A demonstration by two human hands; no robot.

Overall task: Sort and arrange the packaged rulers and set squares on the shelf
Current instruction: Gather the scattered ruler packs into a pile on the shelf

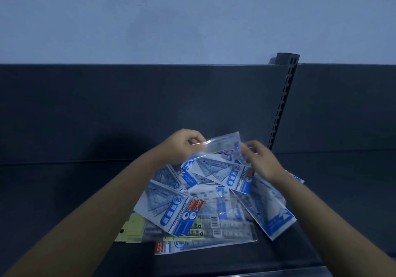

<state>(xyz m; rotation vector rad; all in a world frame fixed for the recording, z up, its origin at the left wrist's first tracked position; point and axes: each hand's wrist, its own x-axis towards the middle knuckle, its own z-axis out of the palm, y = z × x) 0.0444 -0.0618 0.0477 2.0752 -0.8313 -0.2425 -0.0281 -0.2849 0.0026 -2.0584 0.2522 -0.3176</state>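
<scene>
Far left: bare dark shelf (64, 191), with a dark back panel (107, 105) rising behind it and a pale wall (192, 19) above.

Near left edge of the pile: a yellow pack (135, 225) lies flat, partly under the others.

Just right of it: a blue-and-white set square pack (169, 208) sits tilted on top of the heap. Long ruler packs (214, 225) with barcodes lie across the near side beneath it.

Left hand (182, 146): raised over the far end of the pile. Grip narrow, thumb and fingers pinching the left edge of a clear packet (222, 146). This packet is lifted off the heap and holds a ruler.

Directly below the packet: another set square pack (222, 173) rests on the pile.

Right hand (260, 161): blurred, fingers curled onto the clear packet's right end, so the packet spans both hands.

Right edge of the pile: one more pack (272, 214) leans out toward the near right.

Far right: a slotted upright post (282, 100) stands against the back panel.
</scene>
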